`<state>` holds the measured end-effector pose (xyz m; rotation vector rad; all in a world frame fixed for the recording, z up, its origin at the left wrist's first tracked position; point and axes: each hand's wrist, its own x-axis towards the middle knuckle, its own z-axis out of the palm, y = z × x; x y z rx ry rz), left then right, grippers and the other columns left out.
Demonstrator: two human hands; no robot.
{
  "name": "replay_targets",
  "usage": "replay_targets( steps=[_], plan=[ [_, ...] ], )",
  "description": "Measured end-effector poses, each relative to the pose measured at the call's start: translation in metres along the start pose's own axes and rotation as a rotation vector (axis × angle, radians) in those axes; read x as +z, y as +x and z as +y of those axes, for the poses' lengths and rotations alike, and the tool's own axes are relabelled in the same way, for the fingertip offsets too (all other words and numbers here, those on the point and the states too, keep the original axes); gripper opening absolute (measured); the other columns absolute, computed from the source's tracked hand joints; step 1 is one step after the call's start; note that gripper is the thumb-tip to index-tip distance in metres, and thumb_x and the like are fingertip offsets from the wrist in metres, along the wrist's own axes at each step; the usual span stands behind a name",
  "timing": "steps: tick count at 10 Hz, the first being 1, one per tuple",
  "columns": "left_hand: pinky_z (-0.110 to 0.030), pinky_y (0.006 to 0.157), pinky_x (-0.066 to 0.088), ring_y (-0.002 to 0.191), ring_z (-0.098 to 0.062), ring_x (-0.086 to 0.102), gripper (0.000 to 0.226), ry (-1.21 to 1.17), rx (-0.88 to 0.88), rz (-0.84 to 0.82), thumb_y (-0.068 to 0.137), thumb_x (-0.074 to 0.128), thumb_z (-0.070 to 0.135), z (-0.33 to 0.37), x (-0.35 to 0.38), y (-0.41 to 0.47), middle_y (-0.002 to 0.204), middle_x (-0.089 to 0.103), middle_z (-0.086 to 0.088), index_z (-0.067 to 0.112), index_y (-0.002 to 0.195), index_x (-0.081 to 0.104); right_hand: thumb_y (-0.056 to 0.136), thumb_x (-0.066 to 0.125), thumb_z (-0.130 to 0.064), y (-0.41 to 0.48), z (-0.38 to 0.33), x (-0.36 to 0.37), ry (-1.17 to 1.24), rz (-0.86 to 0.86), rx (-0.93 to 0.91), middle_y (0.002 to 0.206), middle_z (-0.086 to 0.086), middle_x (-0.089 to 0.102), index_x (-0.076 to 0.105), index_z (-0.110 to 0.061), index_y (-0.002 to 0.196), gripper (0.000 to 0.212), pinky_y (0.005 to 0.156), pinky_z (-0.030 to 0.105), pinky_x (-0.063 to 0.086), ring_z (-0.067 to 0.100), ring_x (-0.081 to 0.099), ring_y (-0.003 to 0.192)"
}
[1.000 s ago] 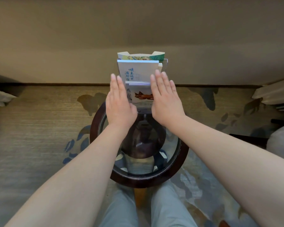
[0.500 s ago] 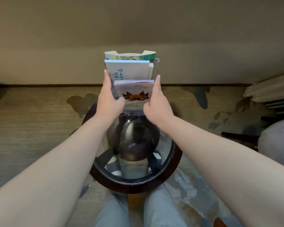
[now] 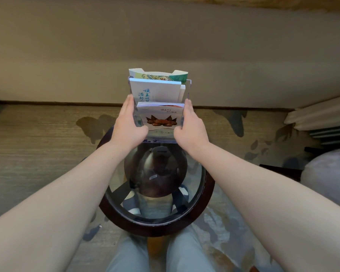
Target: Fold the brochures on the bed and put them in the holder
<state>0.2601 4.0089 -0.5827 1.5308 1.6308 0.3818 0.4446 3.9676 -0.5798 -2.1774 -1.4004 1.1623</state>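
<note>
A clear tiered holder point(image 3: 188, 89) stands at the far edge of a round glass table point(image 3: 208, 193). Its front tier holds folded brochures with a brown animal picture point(image 3: 161, 118). White brochures with blue characters point(image 3: 155, 91) fill the tier behind, and a green-patterned one point(image 3: 159, 74) stands at the back. My left hand point(image 3: 128, 126) lies flat against the holder's left side with fingers straight. My right hand point(image 3: 190, 126) lies against its right side the same way, thumb toward the front brochures.
The table has a dark wooden rim and stands on patterned carpet before a beige wall. A white curtain or bedding edge point(image 3: 318, 118) and a grey cushion point(image 3: 330, 173) sit at the right. My knees point(image 3: 159, 254) show below the table.
My hands moved from lying over the front of the brochures to the two sides of the holder. The view shifted slightly.
</note>
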Motion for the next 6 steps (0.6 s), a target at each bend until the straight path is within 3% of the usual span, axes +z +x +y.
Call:
replay_targets(
  steps=[1,2,3,4,5,6],
  plan=[
    [-0.048,0.116,0.044,0.15,-0.016,0.033,0.094,0.021,-0.002,0.0,0.083,0.074,0.011,-0.001,-0.002,0.0,0.163,0.035,0.005,0.027,0.161,0.024,0.095,0.064,-0.006,-0.001,0.004,0.0,-0.05,0.019,-0.017,0.167,-0.001,0.031,0.008,-0.027,0.165,0.092,0.103,0.043,0.056,0.022,0.053,0.136],
    [-0.027,0.113,0.042,0.147,-0.009,0.034,0.088,0.014,0.021,0.037,0.085,0.072,0.011,-0.001,0.002,-0.004,0.162,0.036,0.007,0.029,0.159,0.027,0.094,0.065,-0.006,-0.001,0.009,0.0,-0.078,0.039,-0.031,0.165,-0.002,0.034,0.009,-0.029,0.164,0.092,0.1,0.041,0.058,0.021,0.057,0.132],
    [-0.018,0.097,0.048,0.133,-0.001,0.04,0.077,0.006,0.069,0.044,0.087,0.068,0.007,-0.001,0.002,-0.009,0.155,0.043,0.01,0.033,0.151,0.033,0.094,0.068,-0.007,0.0,0.013,-0.002,-0.163,0.035,-0.037,0.163,-0.001,0.038,0.008,-0.029,0.164,0.095,0.098,0.041,0.059,0.021,0.058,0.13],
    [-0.033,0.089,0.06,0.131,-0.015,0.053,0.073,0.099,0.092,0.009,0.088,0.067,0.006,0.0,-0.003,-0.009,0.153,0.044,0.007,0.03,0.148,0.032,0.094,0.068,-0.012,0.002,0.013,-0.011,-0.303,0.011,-0.077,0.164,0.001,0.037,0.008,-0.027,0.164,0.093,0.097,0.043,0.06,0.021,0.058,0.131],
    [-0.047,0.099,0.058,0.135,-0.025,0.051,0.079,0.366,0.002,-0.095,0.093,0.064,0.013,0.009,-0.012,-0.007,0.164,0.031,0.0,0.022,0.158,0.019,0.091,0.072,-0.013,0.0,0.006,-0.02,-0.32,-0.063,-0.071,0.161,0.003,0.039,0.021,-0.024,0.161,0.087,0.105,0.047,0.055,0.023,0.049,0.141],
    [-0.047,0.111,0.043,0.146,-0.029,0.038,0.079,0.792,0.022,-0.137,0.096,0.06,0.023,0.029,-0.027,-0.008,0.165,0.026,-0.01,0.01,0.16,0.016,0.088,0.075,-0.014,-0.005,-0.013,-0.035,-0.418,-0.043,-0.106,0.145,0.006,0.047,0.04,-0.015,0.148,0.07,0.109,0.046,0.05,0.026,0.048,0.135]
  ],
)
